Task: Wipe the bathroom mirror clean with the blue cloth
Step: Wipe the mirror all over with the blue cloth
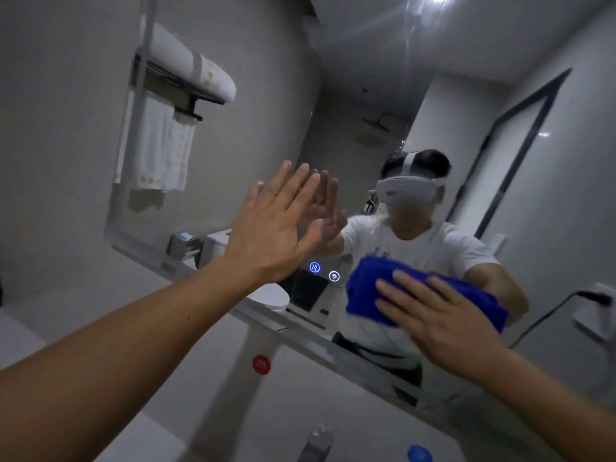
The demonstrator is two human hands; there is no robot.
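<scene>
Two bare hands up against bathroom mirror. Left hand flat on glass, fingers straight & spread, palm pressed to its own reflection, holding nothing; forearm reaching in from near left. Right hand laid over blue cloth, fingers straight & slightly apart, pressing cloth against mirror w/ palm side; no curl round it visible. Cloth bunched/folded, sitting low on glass, right of centre, just above mirror's bottom edge, most of it left of & beyond the fingers, a bit poking out far right past the knuckles. Between the hands, on the glass: two small lit round touch icons, one blue, one white, close together, just right of left wrist. Reflected in mirror: person in white t-shirt w/ white headset, shower head, dark-framed door at right. Far left on wall beside mirror: black towel rack w/ rolled white towel on top & white hand towel hanging below. Near, below mirror: white surface w/ red round sticker, grey tap top at bottom edge, blue round cap right of it. Far right: wall socket w/ dark plug & cable trailing down-left.
</scene>
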